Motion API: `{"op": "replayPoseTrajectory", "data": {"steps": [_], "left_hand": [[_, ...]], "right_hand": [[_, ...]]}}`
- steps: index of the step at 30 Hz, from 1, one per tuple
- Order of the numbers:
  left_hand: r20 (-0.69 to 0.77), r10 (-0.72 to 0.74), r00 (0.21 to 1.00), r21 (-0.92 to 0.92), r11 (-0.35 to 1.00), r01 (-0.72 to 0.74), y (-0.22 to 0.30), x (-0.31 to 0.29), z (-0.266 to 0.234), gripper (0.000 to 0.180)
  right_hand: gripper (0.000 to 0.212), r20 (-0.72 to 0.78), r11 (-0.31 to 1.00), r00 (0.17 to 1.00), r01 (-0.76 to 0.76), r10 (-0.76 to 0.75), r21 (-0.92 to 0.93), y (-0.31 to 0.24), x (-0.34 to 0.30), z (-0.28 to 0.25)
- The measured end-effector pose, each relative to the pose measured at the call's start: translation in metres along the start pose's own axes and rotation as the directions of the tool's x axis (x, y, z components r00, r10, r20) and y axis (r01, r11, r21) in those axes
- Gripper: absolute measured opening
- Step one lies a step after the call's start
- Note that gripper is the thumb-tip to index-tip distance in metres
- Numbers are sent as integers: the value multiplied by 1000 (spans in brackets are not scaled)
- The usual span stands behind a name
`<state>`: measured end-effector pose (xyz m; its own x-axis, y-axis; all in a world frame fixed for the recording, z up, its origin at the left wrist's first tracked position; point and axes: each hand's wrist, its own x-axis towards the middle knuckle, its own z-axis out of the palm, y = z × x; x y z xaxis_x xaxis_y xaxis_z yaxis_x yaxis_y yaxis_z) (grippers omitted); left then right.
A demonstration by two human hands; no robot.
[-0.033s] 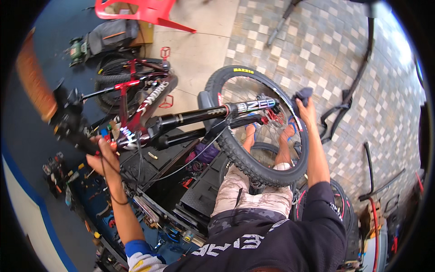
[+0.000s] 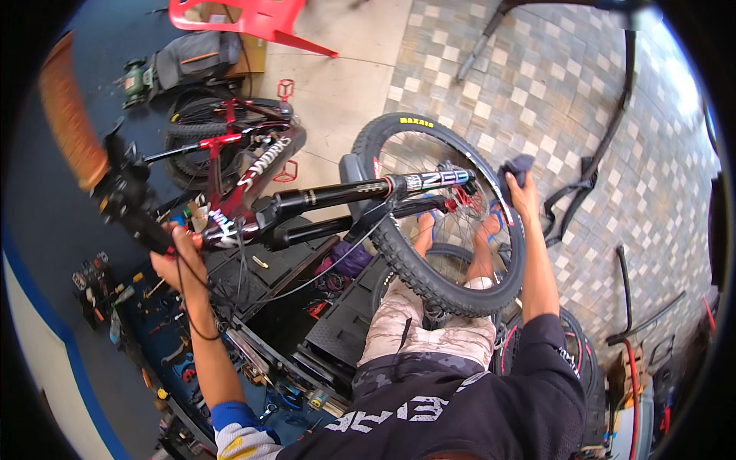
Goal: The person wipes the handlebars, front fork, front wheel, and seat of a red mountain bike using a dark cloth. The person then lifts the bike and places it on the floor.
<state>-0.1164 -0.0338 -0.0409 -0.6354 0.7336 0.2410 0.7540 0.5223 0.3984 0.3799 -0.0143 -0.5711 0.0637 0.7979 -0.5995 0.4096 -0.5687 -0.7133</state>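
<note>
1. The bike's front wheel [image 2: 406,268], with its knobbly black tyre, sits mid-scene, raised in front of the person's legs and seated in the suspension fork [image 2: 333,198].
2. At the right side of the rim, the right hand [image 2: 525,198] has its fingers closed on a dark cloth [image 2: 518,167], at or just beside the tyre; whether cloth meets rubber is unclear.
3. At the left, the left hand [image 2: 182,264] is curled at the handlebar [image 2: 142,222] near the head tube; the contact is hidden, so I cannot tell how firmly it grips.
4. As far as shows, wheel, fork, handlebar and red hub [image 2: 460,201] are all fitted. How much of the wheel the cloth has gone over, and how much remains, cannot be judged; no mark separates the two.
5. Beyond the fork, toward the far left, run the dark red mountain-bike frame [image 2: 268,165], a red pedal [image 2: 285,171] and the rear tyre [image 2: 180,172].
6. Farther out are a grey bag [image 2: 198,61] and, at the far edge, a red plastic chair [image 2: 280,31]; near right, another wheel [image 2: 589,356].
</note>
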Motion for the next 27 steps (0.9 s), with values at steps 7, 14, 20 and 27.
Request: {"op": "replayPoseTrajectory", "data": {"steps": [7, 14, 20, 27], "left_hand": [[-7, 14, 1000, -28, 999, -15, 12, 2, 12, 18], [-19, 144, 989, 338, 932, -129, 47, 6, 16, 33], [71, 82, 994, 411, 906, -104, 69, 28, 19, 35], [487, 121, 865, 98, 977, -191, 76, 102, 31, 60]], "right_hand": [[49, 86, 996, 996, -29, 37, -90, 18, -64, -14], [47, 120, 997, 992, 55, -47, -63, -27, -113, -29], [42, -32, 901, 987, 159, -160, 403, -113, -141, -71], [36, -52, 551, 986, 133, -160, 824, -185, -224, -82]]}}
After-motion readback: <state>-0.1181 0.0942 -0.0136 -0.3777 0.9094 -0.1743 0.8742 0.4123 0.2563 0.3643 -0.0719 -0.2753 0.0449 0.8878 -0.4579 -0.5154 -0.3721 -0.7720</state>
